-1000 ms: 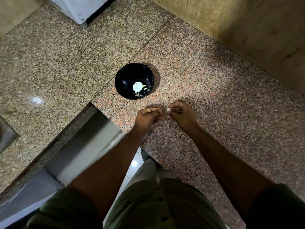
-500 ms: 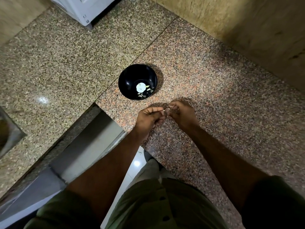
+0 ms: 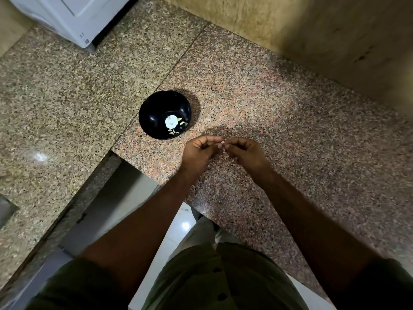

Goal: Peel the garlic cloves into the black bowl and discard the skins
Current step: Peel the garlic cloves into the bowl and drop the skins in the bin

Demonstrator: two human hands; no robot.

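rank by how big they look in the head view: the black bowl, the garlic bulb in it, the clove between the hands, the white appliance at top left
1. white appliance, though the frame crops it
2. black bowl
3. garlic bulb
4. clove, a pale speck pinched between the left hand and the right hand, mostly hidden

- The left hand and right hand meet above the counter near its front edge, curled fingers pinching a small pale garlic clove between them.
- The black bowl sits just behind the left hand, holding a white garlic piece and skin scraps.
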